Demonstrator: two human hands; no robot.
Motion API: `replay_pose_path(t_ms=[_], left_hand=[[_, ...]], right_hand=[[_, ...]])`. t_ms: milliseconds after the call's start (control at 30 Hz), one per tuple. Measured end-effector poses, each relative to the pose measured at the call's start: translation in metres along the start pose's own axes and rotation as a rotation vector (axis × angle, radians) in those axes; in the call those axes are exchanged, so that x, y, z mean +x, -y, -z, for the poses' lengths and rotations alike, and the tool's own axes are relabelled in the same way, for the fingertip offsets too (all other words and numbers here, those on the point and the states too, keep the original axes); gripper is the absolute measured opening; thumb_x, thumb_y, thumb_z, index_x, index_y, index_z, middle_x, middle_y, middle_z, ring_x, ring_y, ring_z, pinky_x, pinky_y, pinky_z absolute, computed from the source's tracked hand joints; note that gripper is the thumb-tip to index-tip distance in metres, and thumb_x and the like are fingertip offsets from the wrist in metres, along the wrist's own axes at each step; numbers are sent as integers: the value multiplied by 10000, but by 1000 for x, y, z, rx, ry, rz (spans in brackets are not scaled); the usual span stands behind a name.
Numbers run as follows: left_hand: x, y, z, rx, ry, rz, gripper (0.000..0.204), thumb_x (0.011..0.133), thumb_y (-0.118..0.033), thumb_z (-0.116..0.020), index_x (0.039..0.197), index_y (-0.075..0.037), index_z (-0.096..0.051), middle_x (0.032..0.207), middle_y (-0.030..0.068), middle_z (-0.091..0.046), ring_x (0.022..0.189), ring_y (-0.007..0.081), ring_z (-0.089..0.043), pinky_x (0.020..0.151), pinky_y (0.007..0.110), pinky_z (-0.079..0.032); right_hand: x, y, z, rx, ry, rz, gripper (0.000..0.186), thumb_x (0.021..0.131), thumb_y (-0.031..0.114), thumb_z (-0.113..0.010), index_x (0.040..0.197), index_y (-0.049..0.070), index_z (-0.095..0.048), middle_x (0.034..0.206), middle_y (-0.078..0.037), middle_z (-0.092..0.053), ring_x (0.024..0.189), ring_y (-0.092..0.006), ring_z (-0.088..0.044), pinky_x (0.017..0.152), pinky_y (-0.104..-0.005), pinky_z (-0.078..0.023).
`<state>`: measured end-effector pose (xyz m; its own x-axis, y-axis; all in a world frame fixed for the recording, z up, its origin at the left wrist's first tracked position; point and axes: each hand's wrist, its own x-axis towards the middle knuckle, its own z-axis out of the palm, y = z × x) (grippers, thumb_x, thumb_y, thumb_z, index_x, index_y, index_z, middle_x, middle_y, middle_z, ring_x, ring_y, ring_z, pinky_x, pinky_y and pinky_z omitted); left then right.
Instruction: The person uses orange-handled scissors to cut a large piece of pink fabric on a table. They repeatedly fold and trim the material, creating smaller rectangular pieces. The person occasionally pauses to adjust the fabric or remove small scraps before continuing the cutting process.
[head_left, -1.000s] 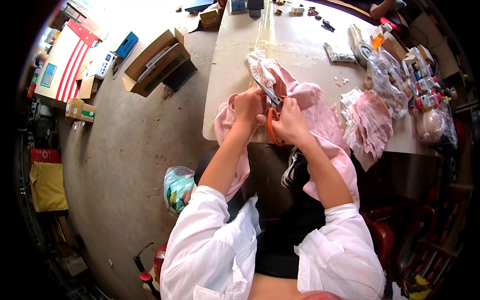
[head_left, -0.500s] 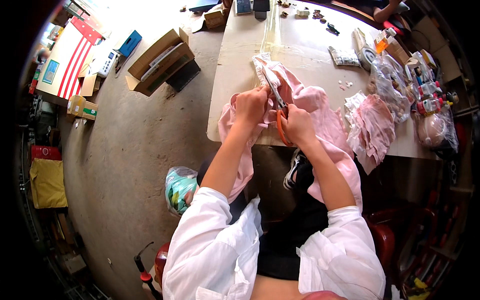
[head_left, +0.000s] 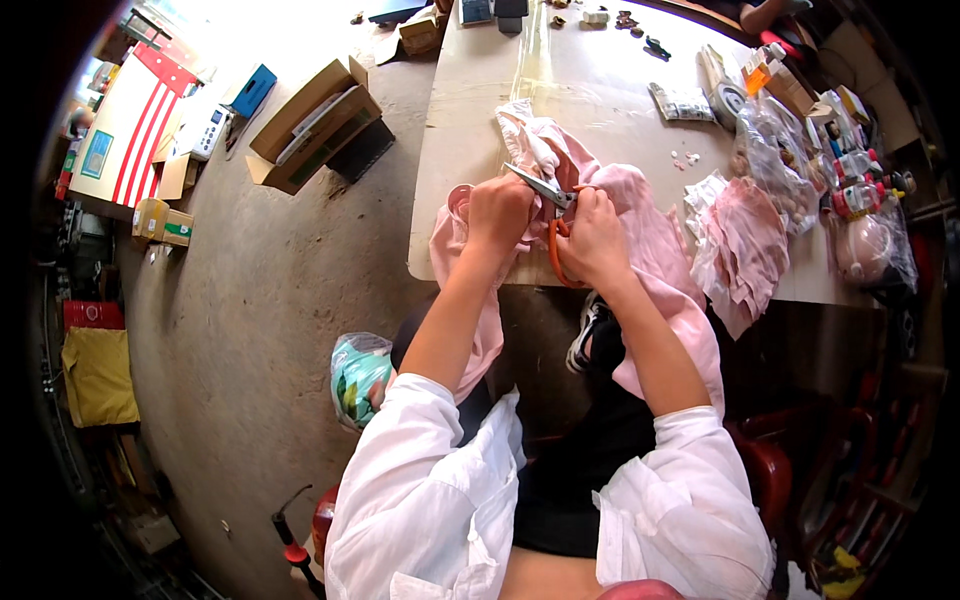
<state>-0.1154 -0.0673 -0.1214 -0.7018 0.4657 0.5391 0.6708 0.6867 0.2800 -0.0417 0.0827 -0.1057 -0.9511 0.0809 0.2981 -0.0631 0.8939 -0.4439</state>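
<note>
A long pink garment (head_left: 645, 240) lies bunched on the pale table (head_left: 460, 100) and drapes over its front edge onto my lap. My left hand (head_left: 498, 215) is closed on the pink cloth, left of the cut area. In my right hand (head_left: 595, 240) are metal scissors (head_left: 540, 183) with orange handles; their blades point up-left across the cloth, close beside my left fingers. Whether the blades bite into fabric I cannot tell. To the right sits a loose pile of pink and white fabric pieces (head_left: 740, 245) at the table edge.
The table's right holds plastic bags (head_left: 780, 180), bottles (head_left: 855, 200) and a round-based device (head_left: 728, 100); small dark bits lie at the back, near someone's arm (head_left: 765, 15). Cardboard boxes (head_left: 310, 120) stand on the floor at left. A bagged teal bundle (head_left: 357, 375) sits beside my left leg.
Since half a second ago the scissor blades have swung down to a flatter, leftward angle, and my right hand has risen slightly. My left hand keeps its hold; the view has shifted a little.
</note>
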Motion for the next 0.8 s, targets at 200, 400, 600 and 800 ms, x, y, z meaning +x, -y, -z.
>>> replay_pose_path(t_ms=[200, 400, 600, 800], left_hand=[[4, -6, 9, 43, -44, 30, 84, 765, -90, -552, 832, -79, -602, 768, 74, -620, 661, 264, -623, 578, 365, -489], [3, -2, 13, 4, -134, 106, 220, 792, -83, -550, 994, -77, -636, 779, 72, -631, 644, 264, -624, 571, 351, -487], [9, -5, 13, -445, -263, 307, 375, 803, -153, -597, 1164, -57, -563, 972, 110, -598, 687, 187, -603, 552, 305, -460], [22, -5, 24, -1444, -305, 484, 641, 876, -306, -553, 1395, -43, -283, 1252, 120, -452, 759, 118, -541, 659, 240, -494]], right_hand=[[5, -2, 6, 71, 99, -73, 384, 787, 347, -645, 873, -21, -581, 774, -212, -618, 723, -367, -623, 645, -455, -498], [12, 7, 10, 184, 162, -117, 486, 801, 446, -635, 740, -36, -608, 610, -192, -596, 578, -349, -595, 566, -415, -489], [15, 9, 15, 1054, 598, -540, 591, 857, 570, -533, 641, 20, -518, 479, -29, -456, 351, -146, -431, 335, -270, -332], [5, 12, 23, 1230, 740, -523, 518, 886, 555, -493, 731, 60, -495, 510, 14, -377, 352, -85, -349, 322, -231, -272]])
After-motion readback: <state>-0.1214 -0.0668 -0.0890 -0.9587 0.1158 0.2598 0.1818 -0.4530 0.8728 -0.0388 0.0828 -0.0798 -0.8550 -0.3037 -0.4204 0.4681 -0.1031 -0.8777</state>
